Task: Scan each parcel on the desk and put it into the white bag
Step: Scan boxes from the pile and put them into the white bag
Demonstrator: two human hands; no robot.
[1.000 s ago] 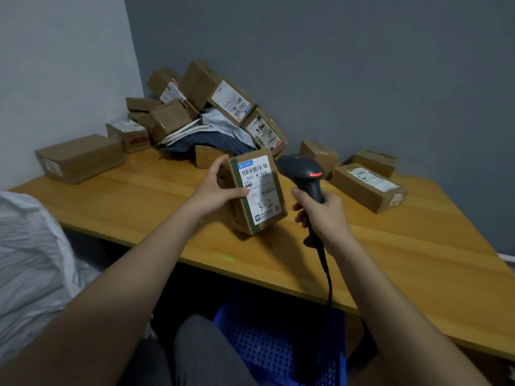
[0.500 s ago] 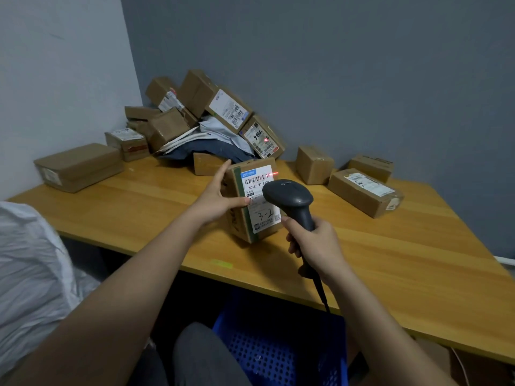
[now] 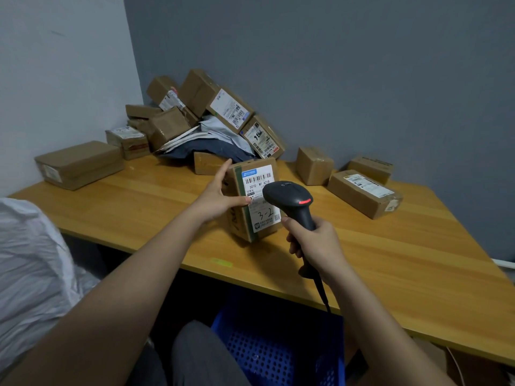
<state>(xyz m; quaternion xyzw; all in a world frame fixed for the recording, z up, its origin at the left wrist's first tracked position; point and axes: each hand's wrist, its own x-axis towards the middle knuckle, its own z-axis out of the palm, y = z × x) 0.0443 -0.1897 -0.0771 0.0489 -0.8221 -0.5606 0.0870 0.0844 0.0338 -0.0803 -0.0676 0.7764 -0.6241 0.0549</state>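
Since half a second ago the scanner [image 3: 289, 200] has come a little lower and nearer to the label, and its head now covers the right middle part of it. The parcel [image 3: 252, 203] stays where it was, standing on its lower edge on the table [image 3: 390, 263] and tilted back. The left hand [image 3: 220, 195] holds it with the fingers along the far side and the thumb laid on the label face. The grip of the right hand [image 3: 315, 243] is closed around the scanner handle.

To scan well, I think the scanner head should point at the barcode near the top of the label, which is free now, and the thumb should stay below that line. The parcel should be kept steady until the reading is done.

For moving afterwards, the white bag [image 3: 30, 268] lies at the left, below the front edge of the table, and the way to it over the table looks open. A pile of parcels [image 3: 211, 115] stands behind, near the wall, and three boxes [image 3: 362, 188] lie to the right. The cable hangs over the front edge.
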